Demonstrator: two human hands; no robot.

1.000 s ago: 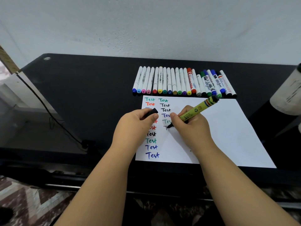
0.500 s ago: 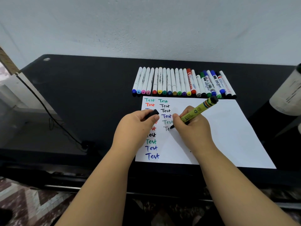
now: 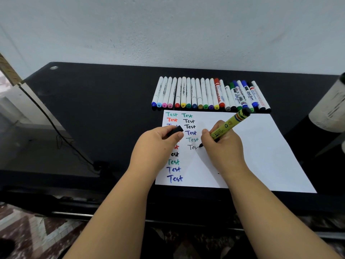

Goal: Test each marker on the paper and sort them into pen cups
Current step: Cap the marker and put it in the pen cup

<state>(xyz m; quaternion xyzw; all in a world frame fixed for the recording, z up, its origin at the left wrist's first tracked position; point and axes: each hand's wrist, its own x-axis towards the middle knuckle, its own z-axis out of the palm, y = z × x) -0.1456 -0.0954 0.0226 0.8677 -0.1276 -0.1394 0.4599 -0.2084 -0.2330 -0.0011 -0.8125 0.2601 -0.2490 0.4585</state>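
Three letters now stand where one did

Our right hand grips the yellow marker, tip on the paper, "Tes" written since a second ago; our left hand pinches its black cap, so sorting waits

Two hands are seen, the left and the right. One yellow marker and one black cap are held. One sheet of paper is laid out. About twenty-two markers are counted in one row, the exact number being hard to tell. Fifteen full words "Test" and one unfinished word are counted, several partly hidden.
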